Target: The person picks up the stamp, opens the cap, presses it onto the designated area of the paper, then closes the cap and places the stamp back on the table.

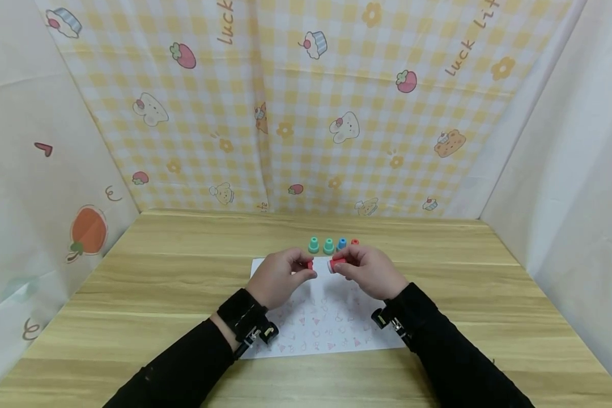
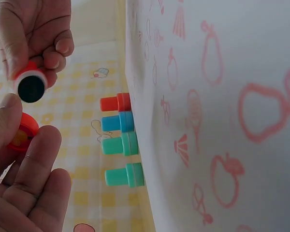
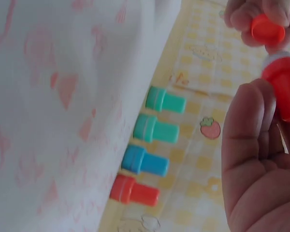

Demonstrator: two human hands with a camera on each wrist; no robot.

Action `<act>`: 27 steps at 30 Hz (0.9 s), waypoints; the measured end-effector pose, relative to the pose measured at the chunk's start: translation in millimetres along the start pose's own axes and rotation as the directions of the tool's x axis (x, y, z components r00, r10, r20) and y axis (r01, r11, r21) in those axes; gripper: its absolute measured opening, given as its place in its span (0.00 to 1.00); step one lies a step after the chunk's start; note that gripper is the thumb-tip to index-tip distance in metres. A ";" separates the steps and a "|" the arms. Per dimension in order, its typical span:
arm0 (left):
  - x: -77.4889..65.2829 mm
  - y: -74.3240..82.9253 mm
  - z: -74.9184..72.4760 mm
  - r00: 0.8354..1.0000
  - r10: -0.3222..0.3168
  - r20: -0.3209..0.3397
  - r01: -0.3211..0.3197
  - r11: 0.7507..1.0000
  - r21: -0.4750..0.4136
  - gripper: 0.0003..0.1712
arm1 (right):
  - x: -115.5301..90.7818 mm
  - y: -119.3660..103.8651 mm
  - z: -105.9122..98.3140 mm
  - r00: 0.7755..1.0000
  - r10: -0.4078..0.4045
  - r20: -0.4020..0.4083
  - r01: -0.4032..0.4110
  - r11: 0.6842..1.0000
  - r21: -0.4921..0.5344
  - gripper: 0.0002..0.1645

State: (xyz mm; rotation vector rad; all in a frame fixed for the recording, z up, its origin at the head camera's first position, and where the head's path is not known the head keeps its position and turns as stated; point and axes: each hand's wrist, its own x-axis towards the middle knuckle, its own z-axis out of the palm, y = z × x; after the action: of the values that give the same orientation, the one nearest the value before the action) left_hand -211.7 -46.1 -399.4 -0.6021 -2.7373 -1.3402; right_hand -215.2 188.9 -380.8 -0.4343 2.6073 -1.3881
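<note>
In the head view my left hand [image 1: 277, 279] pinches a small red cap [image 1: 310, 264] between thumb and fingers. Its hollow inner side shows in the right wrist view, a round red cap [image 3: 268, 30]. Across a small gap, my right hand [image 1: 369, 271] grips a red stamp [image 1: 338, 264] lying sideways, its pale collar toward the cap. The dark round stamp face [image 2: 31, 89] is uncovered in the left wrist view. Both hands are over a white paper sheet [image 1: 331, 294] printed with many small red pictures, such as pears and shuttlecocks.
Behind the sheet stand several capped stamps in a row: a green stamp [image 1: 313, 245], another green stamp [image 1: 328, 246], a blue stamp [image 1: 341, 244] and a red stamp [image 1: 355, 242]. They stand on a wooden table [image 1: 183, 238], with a checked yellow cloth [image 1: 306, 153] hanging behind.
</note>
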 end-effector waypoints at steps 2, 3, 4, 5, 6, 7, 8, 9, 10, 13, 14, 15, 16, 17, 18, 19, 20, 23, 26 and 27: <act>0.7 0.1 -0.7 1.000 -0.002 -0.001 0.002 1.000 0.009 0.06 | 0.0 -0.3 -2.2 1.000 0.012 -0.021 -0.013 0.999 -0.052 0.08; 1.0 0.2 -1.2 1.000 -0.003 -0.003 0.003 1.000 0.011 0.06 | 0.2 -0.4 -3.0 1.000 0.014 -0.027 -0.016 0.997 -0.069 0.08; 1.3 0.1 -1.4 1.000 -0.004 -0.005 0.004 1.000 0.015 0.06 | 0.4 -0.8 -3.6 0.999 0.016 -0.033 -0.019 0.996 -0.088 0.08; 1.5 0.1 -1.8 1.000 -0.006 -0.008 0.006 1.000 0.017 0.06 | 0.6 -1.1 -3.9 0.999 0.016 -0.039 -0.021 0.993 -0.113 0.09; 1.5 0.3 -2.2 1.000 -0.007 -0.011 0.007 1.000 0.018 0.06 | 0.7 -1.4 -4.3 0.999 0.020 -0.044 -0.026 0.990 -0.135 0.09; 1.7 0.1 -2.3 1.000 -0.009 -0.012 0.009 1.000 0.018 0.06 | 0.9 -1.5 -4.3 0.999 0.021 -0.045 -0.028 0.987 -0.156 0.10; 1.9 -0.2 -2.4 1.000 -0.010 -0.013 0.011 1.000 0.016 0.06 | 1.1 -1.7 -4.4 0.999 0.021 -0.046 -0.029 0.983 -0.184 0.11; 2.0 -0.4 -2.5 1.000 -0.012 -0.013 0.012 1.000 0.015 0.06 | 1.3 -1.8 -4.3 0.999 0.021 -0.046 -0.030 0.978 -0.205 0.12; 2.0 -0.6 -2.5 1.000 -0.013 -0.013 0.013 1.000 0.015 0.06 | 1.3 -2.0 -4.3 0.999 0.026 -0.044 -0.036 0.973 -0.228 0.13; 1.8 -0.9 -2.7 1.000 -0.010 -0.015 0.011 1.000 0.018 0.06 | 1.6 -1.2 -3.9 0.999 0.038 -0.029 -0.044 0.956 -0.288 0.12; 1.8 -1.0 -2.7 1.000 -0.009 -0.015 0.010 1.000 0.019 0.06 | 1.8 -1.1 -3.6 0.999 0.042 -0.023 -0.047 0.950 -0.310 0.11; 1.6 -0.8 -2.9 1.000 -0.009 -0.016 0.010 1.000 0.020 0.07 | 2.2 -0.7 -3.2 0.999 0.046 -0.015 -0.048 0.943 -0.328 0.09; 1.5 -0.9 -2.9 1.000 -0.010 -0.017 0.010 1.000 0.021 0.07 | 2.6 -0.1 -2.9 0.999 0.050 -0.009 -0.050 0.934 -0.354 0.08; 1.5 -0.9 -3.0 1.000 -0.010 -0.018 0.010 1.000 0.021 0.07 | 2.9 0.4 -2.6 0.999 0.048 -0.003 -0.046 0.925 -0.378 0.07; 1.5 -0.9 -3.0 1.000 -0.011 -0.018 0.011 1.000 0.020 0.07 | 3.3 0.6 -2.3 0.999 0.046 0.003 -0.041 0.916 -0.399 0.06; 1.3 -0.6 -3.1 1.000 -0.013 -0.018 0.014 1.000 0.021 0.07 | 3.4 1.1 -2.0 0.999 0.046 0.012 -0.037 0.909 -0.416 0.06; 1.2 -0.4 -3.2 1.000 -0.015 -0.018 0.015 1.000 0.021 0.07 | 3.7 1.1 -1.7 0.999 0.045 0.018 -0.032 0.902 -0.430 0.06; 1.0 0.0 -3.4 1.000 -0.017 -0.020 0.017 1.000 0.020 0.07 | 3.8 1.3 -0.7 0.998 0.046 0.039 -0.024 0.892 -0.452 0.07; 0.9 0.3 -3.4 1.000 -0.016 -0.023 0.016 1.000 0.021 0.07 | 3.7 1.8 0.6 0.997 0.051 0.052 -0.021 0.885 -0.465 0.06; 1.0 0.4 -3.4 1.000 -0.016 -0.023 0.016 1.000 0.020 0.07 | 3.5 2.1 1.1 0.997 0.050 0.058 -0.017 0.883 -0.468 0.06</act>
State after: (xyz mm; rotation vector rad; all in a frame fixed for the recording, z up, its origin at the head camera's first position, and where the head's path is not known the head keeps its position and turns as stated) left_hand -212.9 -48.2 -396.8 -0.5607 -2.7397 -1.3124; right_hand -218.6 188.0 -383.2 -0.4794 2.8613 -0.6989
